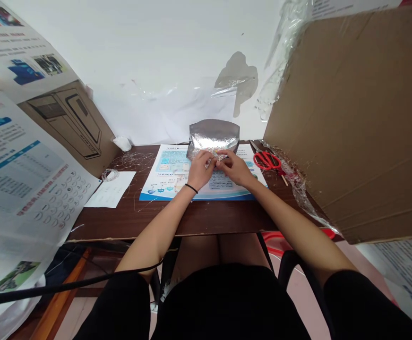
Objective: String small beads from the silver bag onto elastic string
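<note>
My left hand (201, 171) and my right hand (236, 170) meet over a printed sheet (170, 182) on the table. Thumbs and fingertips are pinched close together, almost touching, and whatever they hold is too small to make out. Just behind them an opened silver foil pouch (214, 132) rests on the sheet, its shiny inner side up. Small glittering clear pieces (211, 152) show at its near edge, partly covered by my fingers. A dark band circles my left wrist.
Red-handled scissors (267, 161) lie right of the sheet beside crumpled clear plastic (300, 189). On the left are a white paper (115, 191), a coil of clear line (109, 175) and loose thread. Cardboard (362, 118) stands at the right; a black cable (85, 282) crosses low left.
</note>
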Demonstrator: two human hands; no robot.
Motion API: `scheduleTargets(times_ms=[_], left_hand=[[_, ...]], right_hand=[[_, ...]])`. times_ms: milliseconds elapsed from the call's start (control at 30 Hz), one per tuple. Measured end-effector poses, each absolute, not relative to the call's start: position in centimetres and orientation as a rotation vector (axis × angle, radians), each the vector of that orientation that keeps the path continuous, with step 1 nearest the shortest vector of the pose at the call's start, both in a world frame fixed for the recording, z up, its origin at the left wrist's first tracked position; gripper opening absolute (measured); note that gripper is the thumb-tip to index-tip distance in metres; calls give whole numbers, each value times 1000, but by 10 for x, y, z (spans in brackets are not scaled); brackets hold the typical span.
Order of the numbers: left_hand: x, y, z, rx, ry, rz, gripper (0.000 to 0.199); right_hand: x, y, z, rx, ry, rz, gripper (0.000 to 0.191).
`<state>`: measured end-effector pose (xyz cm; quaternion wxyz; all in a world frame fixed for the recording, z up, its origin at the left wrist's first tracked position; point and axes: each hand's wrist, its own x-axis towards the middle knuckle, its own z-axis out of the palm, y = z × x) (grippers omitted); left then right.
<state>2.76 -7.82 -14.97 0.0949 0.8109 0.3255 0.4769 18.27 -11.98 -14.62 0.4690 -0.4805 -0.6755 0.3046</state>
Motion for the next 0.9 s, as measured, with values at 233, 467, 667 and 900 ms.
scheduleTargets(times_ms=[233,467,667,900], left_hand=[[21,-67,-156,2409,1196,1150,16],[17,-53,-162,2474,1297,1013,22],[21,-53,-169,2651,1362,826,23],[23,-55,-171,2574,1480,834,20]], right_hand=[[184,-119,-151,-1537,-1822,208,20],[182,-120,-147,-1745,-1883,-13,35],[177,-123,-146,-1906,-1965,-66,35],[175,-122,-146,-1905,-1997,-3,32]])
